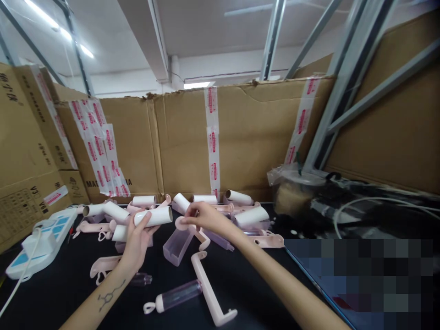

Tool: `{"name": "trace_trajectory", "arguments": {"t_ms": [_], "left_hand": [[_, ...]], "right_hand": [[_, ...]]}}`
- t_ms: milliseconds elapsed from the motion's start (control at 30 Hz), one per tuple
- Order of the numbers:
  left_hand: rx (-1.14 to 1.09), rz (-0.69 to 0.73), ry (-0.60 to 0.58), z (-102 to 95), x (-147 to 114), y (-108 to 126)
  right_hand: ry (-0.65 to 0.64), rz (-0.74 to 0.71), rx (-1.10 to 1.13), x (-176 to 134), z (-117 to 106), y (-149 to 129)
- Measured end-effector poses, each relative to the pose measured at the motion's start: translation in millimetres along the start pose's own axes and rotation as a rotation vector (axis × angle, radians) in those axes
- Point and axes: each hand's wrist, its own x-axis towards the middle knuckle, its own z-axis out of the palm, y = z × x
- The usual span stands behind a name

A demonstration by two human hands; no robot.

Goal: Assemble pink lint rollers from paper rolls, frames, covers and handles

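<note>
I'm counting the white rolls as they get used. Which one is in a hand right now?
The white roll gripped in the left hand, lifted at a slant above the black table. The other rolls lie untouched along the cardboard wall.

My only view comes from the head camera, looking forward and down across the black table (240, 293), close above it, facing the cardboard wall (247, 137) along its far edge.
</note>
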Motion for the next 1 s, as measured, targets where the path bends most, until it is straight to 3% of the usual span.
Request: {"name": "trace_trajectory", "arguments": {"t_ms": [133,233,367,533,600,667,767,900,1000], "left_hand": [[-0.096,-0.176,-0.102,6.2,-9.3,-2.9],[-0.114,-0.325,-0.179,10.1,-18.7,-8.4],[-0.112,-0.388,-0.214,9.3,-25.6,-16.3],[-0.068,-0.408,-0.27,7.0,-31.3,-19.2],[-0.05,-0.414,-0.289,8.4,-34.8,-17.7],[-0.046,-0.404,-0.273,11.3,-38.7,-15.8],[-0.073,-0.354,-0.205,16.5,-43.7,-14.4],[-0.127,-0.297,-0.165,20.0,-45.3,-17.1],[-0.143,-0.33,-0.166,19.6,-43.0,-19.4]], "right_hand": [[0.04,-0.092,0.459,-15.8,-9.9,7.1],[0.079,-0.056,0.716,-27.4,3.6,5.8],[0.146,0.001,0.928,-41.3,21.1,3.3],[-0.139,0.058,1.196,-53.4,26.1,10.5],[-0.16,0.061,1.252,-56.2,29.5,11.2],[-0.08,0.025,1.262,-58.3,34.7,7.7],[0.146,-0.045,1.151,-62.0,41.7,-1.4],[0.388,-0.217,0.685,-68.4,44.7,-7.1],[0.447,-0.353,0.397,-71.5,47.0,-6.0]]}}
